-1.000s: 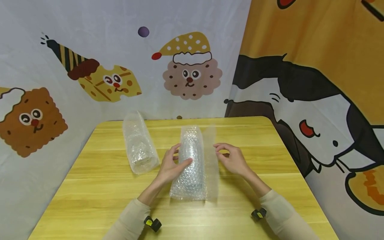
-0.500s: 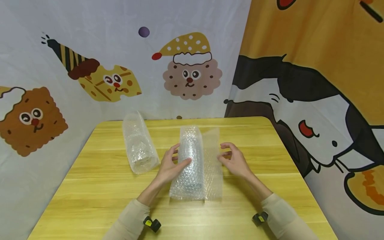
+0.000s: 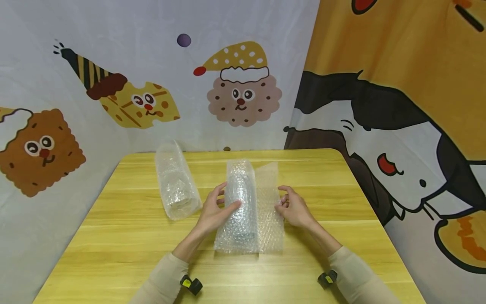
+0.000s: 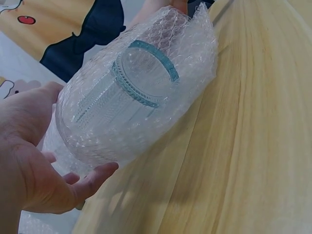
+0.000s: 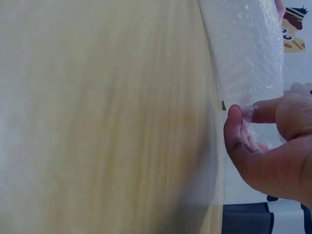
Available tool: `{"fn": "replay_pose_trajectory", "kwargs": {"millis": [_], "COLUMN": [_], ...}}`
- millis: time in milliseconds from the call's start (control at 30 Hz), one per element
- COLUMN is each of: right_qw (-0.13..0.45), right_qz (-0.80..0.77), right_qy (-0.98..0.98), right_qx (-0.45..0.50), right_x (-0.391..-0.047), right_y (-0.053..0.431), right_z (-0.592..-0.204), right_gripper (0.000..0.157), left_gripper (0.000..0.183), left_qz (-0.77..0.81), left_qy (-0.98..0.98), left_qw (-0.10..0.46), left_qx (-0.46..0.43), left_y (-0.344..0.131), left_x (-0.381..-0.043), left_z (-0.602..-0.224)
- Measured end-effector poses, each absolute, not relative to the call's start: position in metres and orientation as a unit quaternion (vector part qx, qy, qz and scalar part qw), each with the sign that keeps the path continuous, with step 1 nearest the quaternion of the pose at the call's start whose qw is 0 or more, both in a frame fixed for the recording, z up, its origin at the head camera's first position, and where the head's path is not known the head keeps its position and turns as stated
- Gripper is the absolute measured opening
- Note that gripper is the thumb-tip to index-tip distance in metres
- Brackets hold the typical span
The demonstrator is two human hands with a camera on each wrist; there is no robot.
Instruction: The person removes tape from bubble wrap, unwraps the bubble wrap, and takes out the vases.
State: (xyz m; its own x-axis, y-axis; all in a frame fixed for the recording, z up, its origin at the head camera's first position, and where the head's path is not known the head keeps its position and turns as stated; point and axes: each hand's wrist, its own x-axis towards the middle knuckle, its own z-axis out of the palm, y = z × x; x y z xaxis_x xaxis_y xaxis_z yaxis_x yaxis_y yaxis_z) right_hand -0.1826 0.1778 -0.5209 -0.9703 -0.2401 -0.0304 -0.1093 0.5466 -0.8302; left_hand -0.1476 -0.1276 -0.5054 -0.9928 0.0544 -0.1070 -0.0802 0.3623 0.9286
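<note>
A clear ridged glass (image 4: 105,95) shows through layers of bubble wrap (image 3: 237,223); its end ring looks bluish in the left wrist view. This bundle lies lengthwise in the middle of the table. My left hand (image 3: 214,209) holds it from the left, thumb on top and fingers along the side. A loose flap (image 3: 269,211) of the wrap sticks out to the right. At that flap's right edge, my right hand (image 3: 298,209) pinches the plastic between thumb and fingers, as the right wrist view also shows. The bundle covers part of the left fingers.
A second bubble-wrapped bundle (image 3: 176,181) lies at the back left, its contents hard to make out, with one end reaching past the far edge. The wooden table (image 3: 125,245) meets a printed cloth backdrop (image 3: 148,33) behind. Each wrist carries a small black camera (image 3: 191,285).
The flap has been drawn further right and spreads flatter. My right hand moved right with it, then slightly down, its fingers now closer together. The left hand stays nearly still on the bundle.
</note>
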Motion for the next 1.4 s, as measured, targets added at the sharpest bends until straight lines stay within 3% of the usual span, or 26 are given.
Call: {"fn": "replay_pose_trajectory", "kwargs": {"millis": [833,1067,1233,1400], "right_qw": [0.068,-0.008,-0.036,0.004], "right_qz": [-0.405,-0.359,-0.33,-0.26], "right_qy": [0.907,0.927,0.928,0.93], "right_qx": [-0.095,-0.106,-0.169,-0.259], "right_x": [-0.173,-0.17,-0.167,-0.166], "right_y": [0.215,0.216,0.208,0.196], "right_z": [-0.514,-0.498,-0.481,-0.482], "right_gripper": [0.069,0.06,0.052,0.058], "left_gripper": [0.087,0.087,0.087,0.086], "left_qz": [0.566,0.559,0.558,0.563], "left_qy": [0.822,0.827,0.828,0.824], "left_qw": [0.057,0.055,0.056,0.058], "left_qx": [0.033,0.032,0.03,0.032], "left_y": [-0.099,-0.098,-0.098,-0.097], "left_x": [-0.145,-0.144,-0.144,-0.143], "left_z": [-0.513,-0.511,-0.51,-0.51]}}
